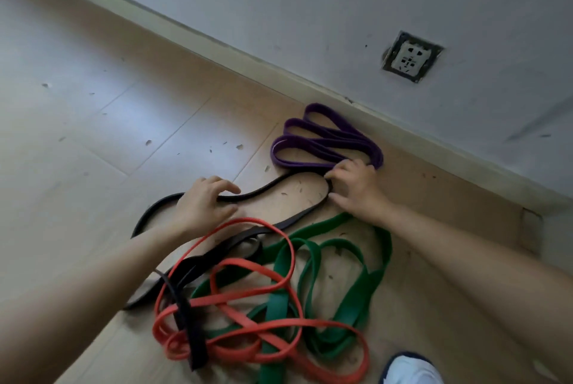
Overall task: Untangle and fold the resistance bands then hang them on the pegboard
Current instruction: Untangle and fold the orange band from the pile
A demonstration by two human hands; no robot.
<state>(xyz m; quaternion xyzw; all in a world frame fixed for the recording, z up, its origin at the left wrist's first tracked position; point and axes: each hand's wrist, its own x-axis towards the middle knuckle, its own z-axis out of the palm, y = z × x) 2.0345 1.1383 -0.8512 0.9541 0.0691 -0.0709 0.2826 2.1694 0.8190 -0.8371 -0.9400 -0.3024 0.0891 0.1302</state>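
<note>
Overlap hides much of the pile on the floor (124, 104): the red band (248, 220) and green band (362, 296) cross each other many times, and which strand lies on top is hard to follow. A green strand runs out of the bottom edge of the view. The black band (288, 220) dives under the red loops at its near end, so its full course cannot be traced.

Its free part forms a long open loop stretched from lower left to upper right, toward the baseboard (217, 39). The left hand (204, 203) curls its fingers over one run of that loop. The right hand (353, 188) pinches the far bend between thumb and forefinger; its other fingers reach the purple band (328, 139), and contact there is unclear.

The purple band lies folded just beside the baseboard, its long axis roughly parallel to it, loop ends fanned to the left. A white shoe (409, 368) is cut off at the lower edge.
</note>
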